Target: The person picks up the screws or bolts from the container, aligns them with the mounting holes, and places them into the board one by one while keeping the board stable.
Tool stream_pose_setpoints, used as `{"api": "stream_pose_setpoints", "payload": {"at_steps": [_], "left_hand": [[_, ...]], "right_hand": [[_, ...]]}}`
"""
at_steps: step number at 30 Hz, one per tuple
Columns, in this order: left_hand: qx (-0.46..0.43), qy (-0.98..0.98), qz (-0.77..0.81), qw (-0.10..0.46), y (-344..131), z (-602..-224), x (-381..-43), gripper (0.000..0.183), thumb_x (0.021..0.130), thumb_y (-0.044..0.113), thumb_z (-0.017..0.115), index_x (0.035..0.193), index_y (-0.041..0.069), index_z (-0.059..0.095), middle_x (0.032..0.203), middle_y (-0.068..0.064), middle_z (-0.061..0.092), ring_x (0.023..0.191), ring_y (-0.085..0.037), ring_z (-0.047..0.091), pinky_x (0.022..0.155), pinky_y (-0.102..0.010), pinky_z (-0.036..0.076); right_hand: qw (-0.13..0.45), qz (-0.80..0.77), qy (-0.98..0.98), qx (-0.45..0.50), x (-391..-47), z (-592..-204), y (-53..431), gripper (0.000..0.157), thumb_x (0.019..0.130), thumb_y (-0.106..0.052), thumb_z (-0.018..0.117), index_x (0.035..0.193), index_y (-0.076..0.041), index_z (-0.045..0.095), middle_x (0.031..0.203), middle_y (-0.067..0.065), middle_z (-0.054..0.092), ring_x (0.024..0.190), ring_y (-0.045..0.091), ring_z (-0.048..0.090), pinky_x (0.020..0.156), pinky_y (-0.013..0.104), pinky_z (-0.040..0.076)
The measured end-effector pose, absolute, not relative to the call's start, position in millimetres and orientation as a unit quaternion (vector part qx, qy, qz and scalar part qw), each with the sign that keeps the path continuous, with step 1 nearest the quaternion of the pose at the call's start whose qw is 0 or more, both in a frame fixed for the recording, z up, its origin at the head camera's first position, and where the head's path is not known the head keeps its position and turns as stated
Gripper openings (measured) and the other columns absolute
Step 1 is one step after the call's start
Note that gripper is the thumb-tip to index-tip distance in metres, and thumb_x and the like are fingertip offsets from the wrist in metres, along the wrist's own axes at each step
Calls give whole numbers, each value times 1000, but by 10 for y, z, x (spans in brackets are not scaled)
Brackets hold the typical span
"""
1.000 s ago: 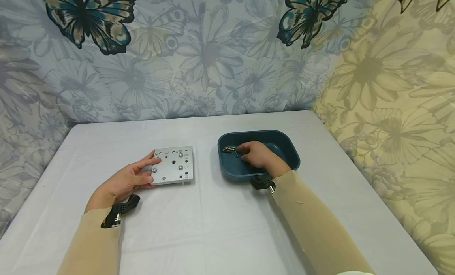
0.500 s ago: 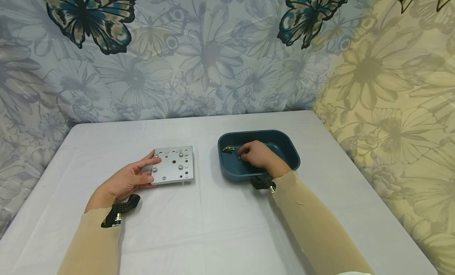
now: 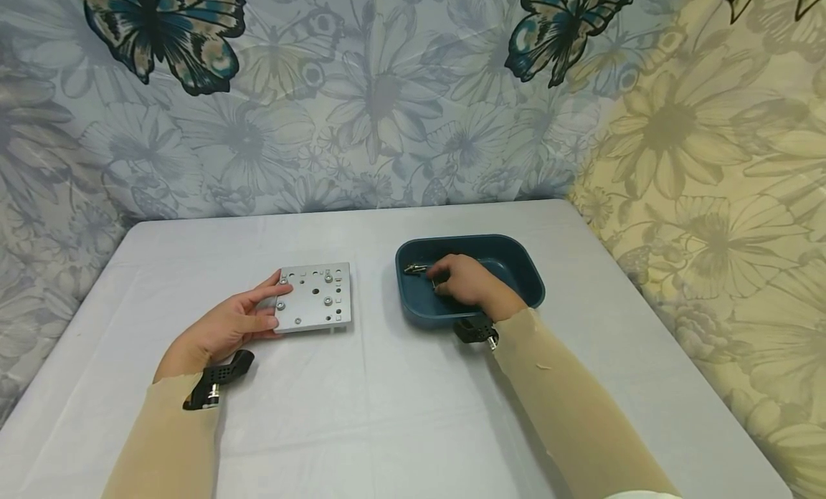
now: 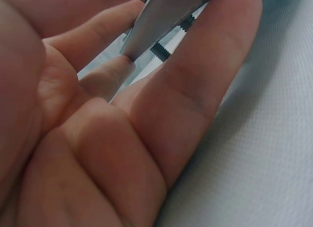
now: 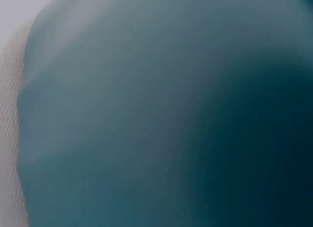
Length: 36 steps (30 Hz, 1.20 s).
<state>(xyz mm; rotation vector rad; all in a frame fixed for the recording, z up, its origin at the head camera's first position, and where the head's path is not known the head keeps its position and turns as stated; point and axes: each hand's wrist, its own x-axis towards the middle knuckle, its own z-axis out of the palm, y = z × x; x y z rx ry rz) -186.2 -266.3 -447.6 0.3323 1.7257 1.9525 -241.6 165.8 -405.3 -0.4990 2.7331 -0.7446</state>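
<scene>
– Flowered fabric (image 3: 381, 112) behind, white woven cloth (image 3: 387, 420) over the bench (image 3: 193, 248). And to the left?

– Flat silvery plate (image 3: 306, 305), square-cornered, with round holes and bolt heads (image 3: 328, 302) on top, dark threaded ends (image 4: 160, 52) beneath. Gripped along its left edge by the left hand (image 3: 234, 321).

– And to the right?

– Smooth, round-cornered blue tray (image 3: 513, 269), with the right hand (image 3: 471, 282) down inside. Bent fingers (image 3: 444, 271) just beside small metallic pieces (image 3: 415, 269); impossible to tell whether holding anything.

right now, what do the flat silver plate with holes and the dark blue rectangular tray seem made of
The flat silver plate looks like satin metal, perhaps aluminium, from its sheen and crisp edges. The dark blue rectangular tray is probably smooth moulded plastic: even colour, rounded corners.
</scene>
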Motion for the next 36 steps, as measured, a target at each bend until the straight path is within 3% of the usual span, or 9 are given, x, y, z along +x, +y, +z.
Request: {"api": "stream_pose_setpoints", "payload": {"at_steps": [9, 21, 31, 36], "left_hand": [[125, 634, 719, 255, -2655, -4465, -1858, 70, 90, -9, 67, 152, -2, 35, 166, 8, -11, 118, -17, 59, 88, -37, 55], [125, 637, 716, 256, -2655, -4470, -1853, 70, 91, -7, 67, 153, -3, 34, 166, 8, -12, 118, -16, 59, 88, -36, 55], [131, 638, 714, 256, -2661, -4487, -1849, 71, 91, -8, 65, 154, -3, 32, 165, 7, -13, 119, -14, 58, 88, -34, 55], [131, 637, 715, 256, -2658, -4478, -1846, 70, 91, -7, 65, 153, -3, 33, 166, 7, -13, 118, -14, 59, 88, -34, 55]], "right_hand": [[116, -208, 952, -191, -2430, -4071, 1635, 26, 90, -4, 70, 116, -3, 73, 124, 12, 64, 123, 31, 53, 105, 44, 41], [114, -150, 968, -166, -2415, -4047, 1621, 30, 95, -16, 69, 123, -5, 71, 125, 14, 65, 120, 32, 56, 102, 47, 44], [107, -260, 950, -135, -2407, -4024, 1696, 27, 104, -24, 56, 113, -5, 72, 97, 5, 69, 91, 22, 62, 82, 41, 51], [101, -384, 915, -72, -2373, -3971, 1730, 33, 106, -33, 49, 112, -8, 69, 102, 8, 67, 93, 23, 63, 84, 43, 50]]}}
